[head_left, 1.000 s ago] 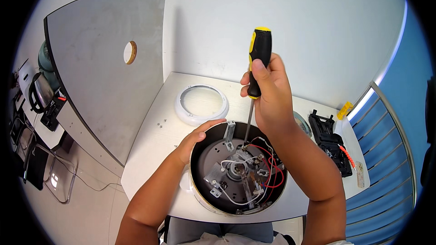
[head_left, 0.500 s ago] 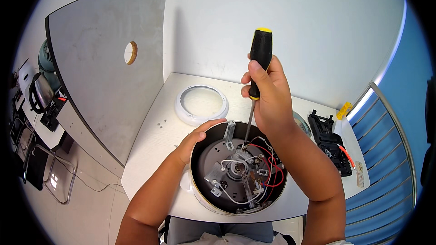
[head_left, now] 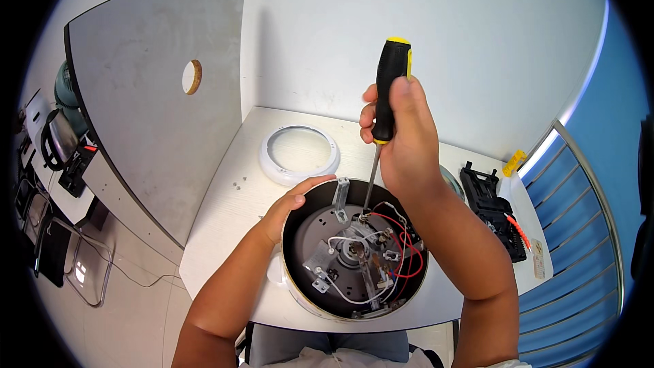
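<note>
My right hand (head_left: 407, 138) is closed round the black and yellow handle of a screwdriver (head_left: 393, 95), held nearly upright. Its metal shaft runs down into an open round appliance housing (head_left: 294, 285), the tip at a terminal near the red wire. My left hand (head_left: 289, 210) grips the housing's far left rim, fingers over the edge. Inside the housing sit a dark round metal plate (head_left: 310, 235), white wires (head_left: 338, 238), red wires (head_left: 409, 274) and metal brackets (head_left: 342, 201). The tip's exact contact is too small to make out.
A white ring-shaped cover (head_left: 270, 164) lies behind the housing, with several small screws (head_left: 238, 182) to its left. At the right are a black tool case (head_left: 481, 191), an orange-handled tool (head_left: 518, 230) and a yellow item (head_left: 514, 163). A grey panel (head_left: 150, 129) stands left; a metal railing (head_left: 591, 184) stands right.
The screwdriver handle has turned, its yellow stripe now showing on the right side, and my right thumb and fingers have shifted on it. My left hand stays on the rim.
</note>
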`<action>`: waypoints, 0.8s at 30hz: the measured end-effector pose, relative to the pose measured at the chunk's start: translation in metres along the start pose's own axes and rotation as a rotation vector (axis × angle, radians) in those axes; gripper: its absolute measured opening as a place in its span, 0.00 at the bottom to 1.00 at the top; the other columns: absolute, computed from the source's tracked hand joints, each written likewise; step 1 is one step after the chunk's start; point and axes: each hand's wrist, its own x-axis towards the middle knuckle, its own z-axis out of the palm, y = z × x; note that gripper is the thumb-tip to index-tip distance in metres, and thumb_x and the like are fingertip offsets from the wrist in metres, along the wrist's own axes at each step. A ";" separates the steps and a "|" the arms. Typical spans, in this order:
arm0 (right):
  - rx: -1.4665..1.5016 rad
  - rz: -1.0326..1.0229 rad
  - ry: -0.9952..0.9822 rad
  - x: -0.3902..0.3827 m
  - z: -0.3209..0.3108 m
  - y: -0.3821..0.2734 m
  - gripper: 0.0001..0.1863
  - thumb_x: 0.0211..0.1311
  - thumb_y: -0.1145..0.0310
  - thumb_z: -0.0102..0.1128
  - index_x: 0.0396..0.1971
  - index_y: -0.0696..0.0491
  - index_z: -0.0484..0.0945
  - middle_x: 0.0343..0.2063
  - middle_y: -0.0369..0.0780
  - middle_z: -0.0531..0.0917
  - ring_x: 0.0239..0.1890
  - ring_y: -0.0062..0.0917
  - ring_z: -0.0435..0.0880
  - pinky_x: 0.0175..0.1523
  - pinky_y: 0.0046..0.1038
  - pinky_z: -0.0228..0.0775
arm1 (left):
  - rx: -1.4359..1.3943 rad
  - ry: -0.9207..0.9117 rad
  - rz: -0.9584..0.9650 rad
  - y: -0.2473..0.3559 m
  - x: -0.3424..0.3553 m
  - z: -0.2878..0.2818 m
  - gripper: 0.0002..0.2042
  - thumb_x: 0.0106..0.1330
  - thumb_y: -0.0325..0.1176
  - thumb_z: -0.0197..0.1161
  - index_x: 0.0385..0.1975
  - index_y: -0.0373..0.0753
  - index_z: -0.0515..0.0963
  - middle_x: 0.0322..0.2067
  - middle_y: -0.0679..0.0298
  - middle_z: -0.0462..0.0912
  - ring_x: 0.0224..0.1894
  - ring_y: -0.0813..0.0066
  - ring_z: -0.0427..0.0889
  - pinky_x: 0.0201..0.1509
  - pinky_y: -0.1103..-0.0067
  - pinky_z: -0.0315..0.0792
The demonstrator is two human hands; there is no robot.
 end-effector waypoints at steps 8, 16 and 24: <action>-0.110 -0.063 0.033 0.002 0.000 0.008 0.15 0.63 0.68 0.53 0.46 0.56 0.63 0.32 0.35 0.71 0.32 0.18 0.72 0.33 0.21 0.67 | -0.015 0.015 -0.007 0.000 -0.001 0.000 0.41 0.49 0.53 0.58 0.62 0.35 0.58 0.55 0.53 0.69 0.55 0.64 0.71 0.61 0.72 0.62; -0.096 -0.028 0.039 -0.001 0.003 0.003 0.18 0.67 0.67 0.46 0.53 0.56 0.61 0.33 0.37 0.73 0.36 0.20 0.73 0.37 0.22 0.68 | -0.012 0.017 -0.010 0.002 -0.001 0.004 0.40 0.49 0.52 0.57 0.62 0.35 0.58 0.55 0.53 0.69 0.55 0.64 0.72 0.61 0.73 0.63; 0.010 -0.021 -0.012 -0.001 0.001 0.001 0.20 0.65 0.69 0.48 0.54 0.57 0.58 0.36 0.39 0.72 0.35 0.20 0.73 0.34 0.23 0.68 | -0.003 -0.004 0.004 0.001 -0.002 0.001 0.39 0.51 0.52 0.56 0.62 0.35 0.57 0.55 0.53 0.69 0.55 0.65 0.71 0.61 0.72 0.62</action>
